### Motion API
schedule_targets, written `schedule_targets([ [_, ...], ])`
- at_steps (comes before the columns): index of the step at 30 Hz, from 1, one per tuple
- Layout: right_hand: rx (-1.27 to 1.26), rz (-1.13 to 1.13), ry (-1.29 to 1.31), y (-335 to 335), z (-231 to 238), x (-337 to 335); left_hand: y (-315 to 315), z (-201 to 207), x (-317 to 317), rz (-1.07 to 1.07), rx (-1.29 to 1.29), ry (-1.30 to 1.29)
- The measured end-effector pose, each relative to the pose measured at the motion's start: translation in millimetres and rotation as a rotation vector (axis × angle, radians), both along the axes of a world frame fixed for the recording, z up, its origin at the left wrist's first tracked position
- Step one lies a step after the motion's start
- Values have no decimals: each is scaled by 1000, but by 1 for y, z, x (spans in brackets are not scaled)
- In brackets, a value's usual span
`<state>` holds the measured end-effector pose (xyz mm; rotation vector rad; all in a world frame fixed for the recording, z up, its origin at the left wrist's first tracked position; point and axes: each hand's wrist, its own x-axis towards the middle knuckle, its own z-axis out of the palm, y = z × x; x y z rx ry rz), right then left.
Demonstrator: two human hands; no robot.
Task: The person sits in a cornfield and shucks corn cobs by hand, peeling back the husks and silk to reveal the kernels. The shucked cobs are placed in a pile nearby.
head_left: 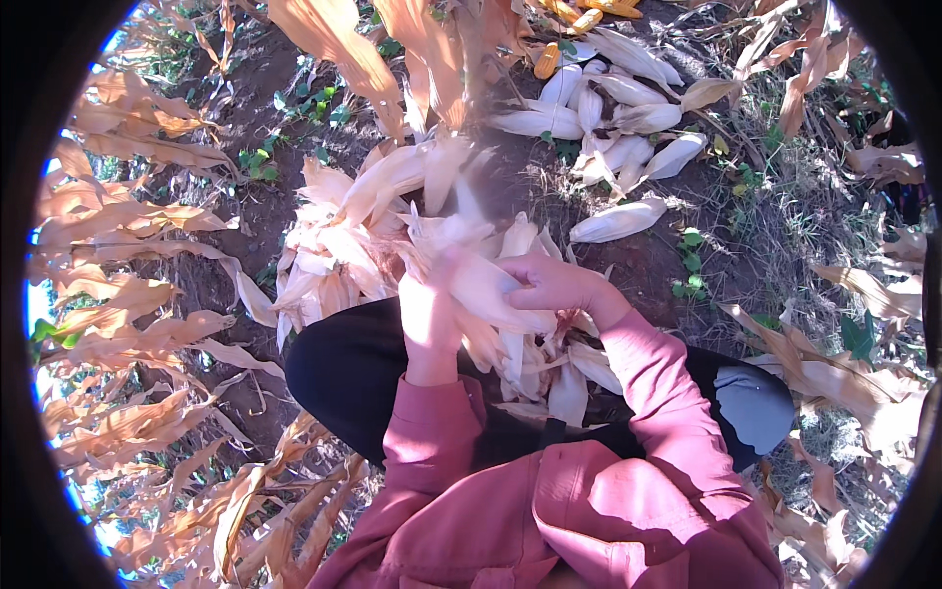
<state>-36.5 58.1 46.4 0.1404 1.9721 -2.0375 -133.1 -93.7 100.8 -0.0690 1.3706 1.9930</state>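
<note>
An ear of corn in pale dry husk (pixel 488 293) lies slantwise between my hands above my lap. My left hand (pixel 432 299) is closed round its left part, the fingers partly lost in glare. From the other side my right hand (pixel 557 285) grips the husk with thumb and fingers. Loose husk leaves above the left hand are smeared by motion, and whether kernels show beneath is hidden. Stripped husks (pixel 334 245) lie heaped just beyond my left knee. More husks (pixel 567 393) rest between my legs, below the right hand.
Several unpeeled ears (pixel 628 118) are piled at the far right, with one lone ear (pixel 618 221) nearer me. Bare yellow cobs (pixel 548 61) lie behind that pile. Dry corn stalks and leaves (pixel 137 255) stand along the left, and a tall leaf (pixel 334 49) hangs at the top.
</note>
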Motion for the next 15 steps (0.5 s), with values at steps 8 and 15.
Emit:
schedule_targets([
  [8,83,-299,112,-10,0,13,4,-17,-3,146,193,190],
  [15,-294,-50,-274,-2,-19,43,2,-22,-1,182,113,330],
])
